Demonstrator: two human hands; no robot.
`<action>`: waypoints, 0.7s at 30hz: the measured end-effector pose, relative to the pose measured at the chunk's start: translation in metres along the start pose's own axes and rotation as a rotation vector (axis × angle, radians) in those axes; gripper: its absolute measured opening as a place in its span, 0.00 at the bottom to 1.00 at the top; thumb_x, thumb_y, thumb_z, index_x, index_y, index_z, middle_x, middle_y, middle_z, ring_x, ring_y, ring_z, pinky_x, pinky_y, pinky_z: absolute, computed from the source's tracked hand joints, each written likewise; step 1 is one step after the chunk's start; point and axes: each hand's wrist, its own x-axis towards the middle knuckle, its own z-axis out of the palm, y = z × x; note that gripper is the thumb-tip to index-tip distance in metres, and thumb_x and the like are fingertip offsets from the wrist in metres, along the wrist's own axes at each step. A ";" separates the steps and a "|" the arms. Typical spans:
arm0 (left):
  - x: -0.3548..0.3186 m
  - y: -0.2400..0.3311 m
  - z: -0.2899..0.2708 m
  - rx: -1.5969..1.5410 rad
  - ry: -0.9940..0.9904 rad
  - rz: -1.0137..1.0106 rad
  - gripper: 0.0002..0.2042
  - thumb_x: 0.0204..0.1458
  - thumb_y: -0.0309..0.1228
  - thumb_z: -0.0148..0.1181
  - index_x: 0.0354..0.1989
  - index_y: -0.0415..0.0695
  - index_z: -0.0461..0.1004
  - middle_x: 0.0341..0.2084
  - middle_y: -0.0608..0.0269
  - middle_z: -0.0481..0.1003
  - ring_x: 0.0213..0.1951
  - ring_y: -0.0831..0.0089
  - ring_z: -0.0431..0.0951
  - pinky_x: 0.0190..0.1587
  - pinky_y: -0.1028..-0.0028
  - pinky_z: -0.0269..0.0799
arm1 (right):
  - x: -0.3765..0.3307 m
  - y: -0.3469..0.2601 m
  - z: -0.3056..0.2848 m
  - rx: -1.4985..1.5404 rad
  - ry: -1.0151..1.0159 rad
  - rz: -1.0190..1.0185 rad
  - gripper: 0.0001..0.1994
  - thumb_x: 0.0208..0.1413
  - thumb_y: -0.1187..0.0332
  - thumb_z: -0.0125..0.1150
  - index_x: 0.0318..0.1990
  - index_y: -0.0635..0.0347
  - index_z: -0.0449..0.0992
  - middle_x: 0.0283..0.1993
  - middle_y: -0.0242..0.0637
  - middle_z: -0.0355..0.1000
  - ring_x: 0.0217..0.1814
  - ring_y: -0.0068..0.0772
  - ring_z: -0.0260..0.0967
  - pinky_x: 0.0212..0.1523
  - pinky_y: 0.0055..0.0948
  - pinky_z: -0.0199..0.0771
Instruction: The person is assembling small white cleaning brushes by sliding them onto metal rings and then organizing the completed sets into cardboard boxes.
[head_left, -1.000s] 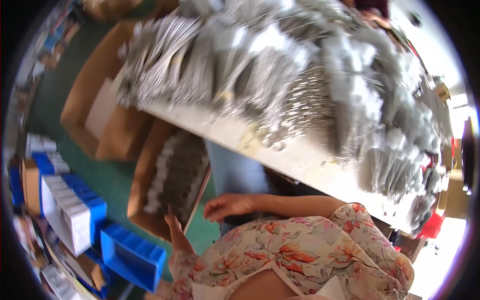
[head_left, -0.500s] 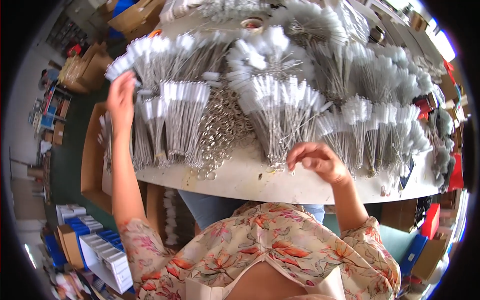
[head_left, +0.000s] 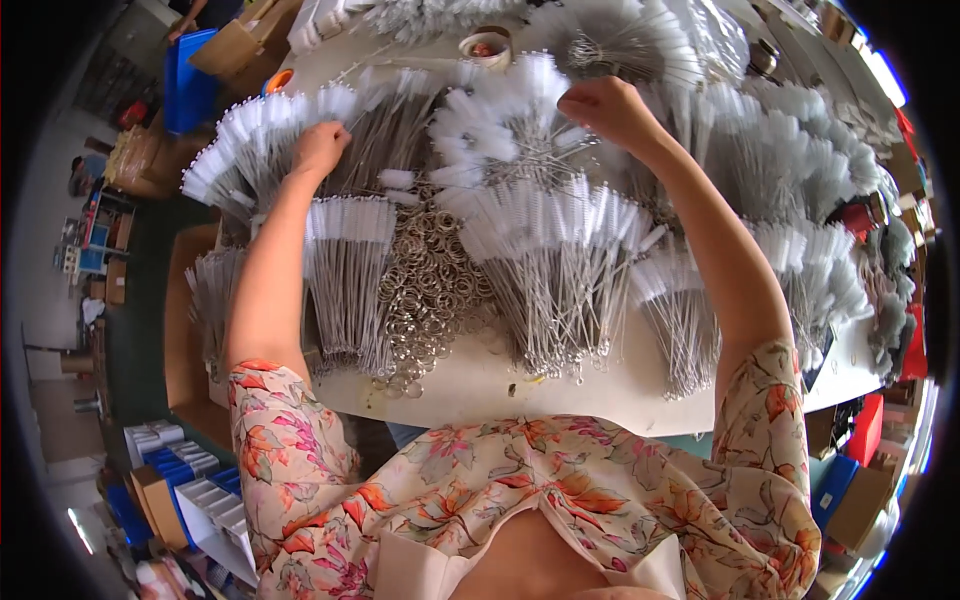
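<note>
both arms stretch far forward over the white table (head_left: 560,385). the left hand (head_left: 320,148) is curled shut, knuckles up, gripping into a fanned bundle of white-tipped wire brushes (head_left: 262,135) at the table's far left. the right hand (head_left: 608,105) bends down at the wrist, fingers closed on the wire stems of another brush bundle (head_left: 505,105) near the middle. a heap of metal rings (head_left: 430,290) lies between the forearms.
</note>
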 end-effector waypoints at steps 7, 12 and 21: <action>0.011 0.042 -0.032 -0.749 0.212 -0.432 0.10 0.53 0.33 0.47 0.29 0.44 0.74 0.24 0.59 0.75 0.20 0.77 0.74 0.24 0.75 0.70 | 0.042 0.008 0.042 -0.210 -0.070 0.204 0.21 0.39 0.47 0.60 0.32 0.54 0.79 0.25 0.35 0.74 0.28 0.30 0.73 0.34 0.30 0.73; 0.005 0.039 -0.002 -0.218 -0.194 -0.057 0.11 0.48 0.37 0.54 0.27 0.42 0.73 0.24 0.57 0.75 0.24 0.68 0.75 0.32 0.69 0.70 | 0.042 0.004 0.053 -0.112 -0.019 0.152 0.14 0.36 0.52 0.59 0.31 0.46 0.79 0.32 0.33 0.75 0.37 0.35 0.72 0.39 0.32 0.73; 0.002 0.043 -0.049 -1.355 0.218 -0.415 0.11 0.54 0.33 0.51 0.41 0.41 0.74 0.27 0.68 0.72 0.15 0.86 0.59 0.15 0.85 0.51 | 0.037 -0.031 0.041 -0.095 0.577 -0.202 0.08 0.47 0.62 0.54 0.23 0.54 0.75 0.25 0.40 0.73 0.28 0.45 0.72 0.32 0.38 0.72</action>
